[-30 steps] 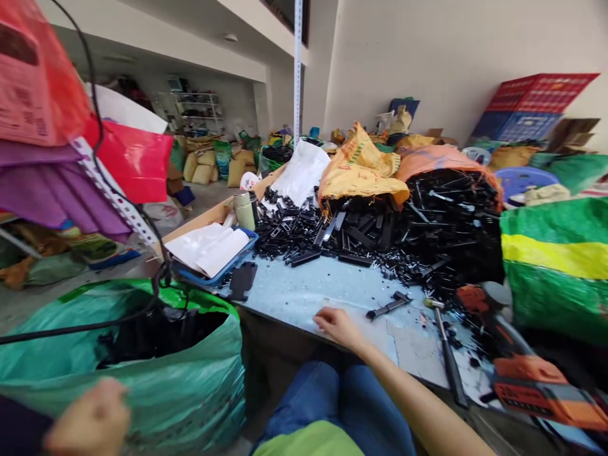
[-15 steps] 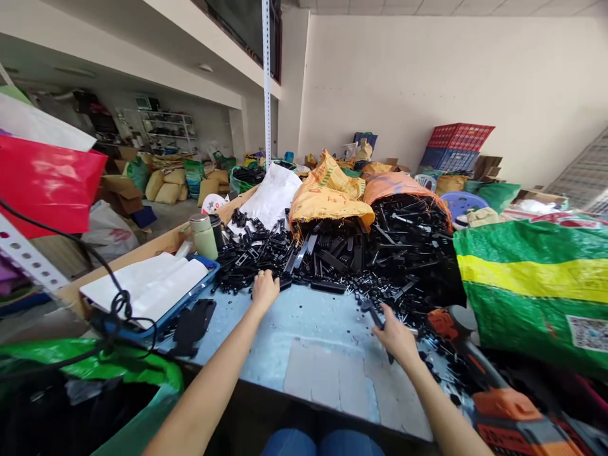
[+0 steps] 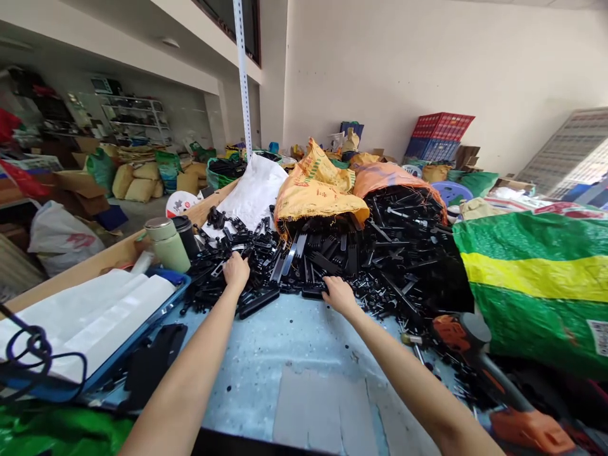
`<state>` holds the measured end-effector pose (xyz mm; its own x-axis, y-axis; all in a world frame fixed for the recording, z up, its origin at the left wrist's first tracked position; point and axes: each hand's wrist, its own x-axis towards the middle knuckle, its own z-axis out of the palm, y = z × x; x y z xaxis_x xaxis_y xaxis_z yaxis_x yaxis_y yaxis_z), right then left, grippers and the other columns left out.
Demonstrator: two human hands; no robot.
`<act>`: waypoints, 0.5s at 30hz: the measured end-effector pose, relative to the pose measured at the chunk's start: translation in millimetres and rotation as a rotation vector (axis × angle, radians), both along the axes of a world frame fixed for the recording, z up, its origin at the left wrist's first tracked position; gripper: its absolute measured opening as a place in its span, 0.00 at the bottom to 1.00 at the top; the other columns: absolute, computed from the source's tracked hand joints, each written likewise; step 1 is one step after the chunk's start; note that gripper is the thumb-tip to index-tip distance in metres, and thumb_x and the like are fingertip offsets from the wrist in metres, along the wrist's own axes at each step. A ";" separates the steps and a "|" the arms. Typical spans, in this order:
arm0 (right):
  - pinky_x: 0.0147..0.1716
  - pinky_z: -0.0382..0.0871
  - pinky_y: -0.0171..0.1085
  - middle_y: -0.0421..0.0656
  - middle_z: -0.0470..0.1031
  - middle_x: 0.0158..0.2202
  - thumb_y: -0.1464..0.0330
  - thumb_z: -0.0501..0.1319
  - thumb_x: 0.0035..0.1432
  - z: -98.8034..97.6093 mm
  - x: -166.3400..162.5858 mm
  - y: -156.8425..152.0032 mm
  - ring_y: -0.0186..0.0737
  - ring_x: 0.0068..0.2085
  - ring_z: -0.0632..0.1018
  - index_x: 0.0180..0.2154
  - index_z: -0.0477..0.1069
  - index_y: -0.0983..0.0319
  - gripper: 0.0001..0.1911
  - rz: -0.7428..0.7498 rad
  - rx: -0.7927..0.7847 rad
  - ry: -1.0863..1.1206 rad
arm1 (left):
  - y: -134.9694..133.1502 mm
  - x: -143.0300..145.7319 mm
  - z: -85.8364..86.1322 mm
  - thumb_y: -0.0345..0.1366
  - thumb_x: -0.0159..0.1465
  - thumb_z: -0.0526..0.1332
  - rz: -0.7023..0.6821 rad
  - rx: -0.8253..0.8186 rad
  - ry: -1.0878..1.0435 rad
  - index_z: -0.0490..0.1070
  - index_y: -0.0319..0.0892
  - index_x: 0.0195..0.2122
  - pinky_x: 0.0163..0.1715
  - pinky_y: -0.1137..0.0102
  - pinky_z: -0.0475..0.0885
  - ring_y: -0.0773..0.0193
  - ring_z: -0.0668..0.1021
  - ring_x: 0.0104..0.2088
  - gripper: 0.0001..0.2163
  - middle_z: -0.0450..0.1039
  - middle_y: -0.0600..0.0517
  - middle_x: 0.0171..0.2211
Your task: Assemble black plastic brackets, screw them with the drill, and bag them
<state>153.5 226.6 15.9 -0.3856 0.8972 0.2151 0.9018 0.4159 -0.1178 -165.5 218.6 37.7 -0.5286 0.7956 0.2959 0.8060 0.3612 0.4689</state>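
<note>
My left hand [image 3: 236,271] reaches into the heap of small black plastic parts [image 3: 261,244] at the left of the table. Its fingers curl down among the pieces, and what they pinch is hidden. Just right of it a long black bar [image 3: 259,303] lies slanted at the heap's front edge. My right hand [image 3: 339,294] is at the right end of another short black bar [image 3: 311,293], its fingers closed over that end. Behind both hands, long flat black pieces [image 3: 332,253] spill from a yellow woven sack [image 3: 323,202].
An orange sack [image 3: 394,180] spills more black parts at right. An orange-and-grey power tool [image 3: 489,367] lies right front, beside a green-and-yellow sack [image 3: 536,285]. At left stand a blue tray [image 3: 175,294] with white sheets, a pale green flask [image 3: 166,244] and a dark cup [image 3: 185,234].
My right hand has moved left and away from me, no longer with the dark long piece it held, to the short black bar. My left hand has gone deeper into the heap.
</note>
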 end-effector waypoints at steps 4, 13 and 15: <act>0.49 0.56 0.47 0.55 0.65 0.50 0.69 0.49 0.60 1.4 -23.7 32.7 0.50 0.53 0.64 0.53 0.59 0.65 0.19 -0.125 0.040 0.107 | -39.8 40.7 7.1 0.43 0.66 0.45 -0.132 0.086 0.006 0.61 0.35 0.43 0.37 0.67 0.63 0.57 0.72 0.39 0.16 0.69 0.42 0.38; 0.43 0.65 0.42 0.51 0.74 0.39 0.64 0.57 0.54 17.1 -5.1 37.8 0.46 0.43 0.74 0.46 0.67 0.66 0.18 -0.093 -0.132 0.402 | -214.7 150.7 -59.5 0.34 0.62 0.53 -0.707 -0.045 -0.105 0.67 0.42 0.33 0.33 0.68 0.68 0.60 0.73 0.34 0.06 0.71 0.50 0.32; 0.38 0.68 0.39 0.49 0.76 0.36 0.62 0.52 0.58 13.3 4.5 11.6 0.42 0.38 0.76 0.47 0.66 0.66 0.19 -0.046 -0.208 0.490 | -235.9 150.9 -71.9 0.33 0.62 0.52 -0.677 0.005 -0.052 0.68 0.41 0.41 0.38 0.64 0.68 0.57 0.73 0.40 0.09 0.71 0.47 0.38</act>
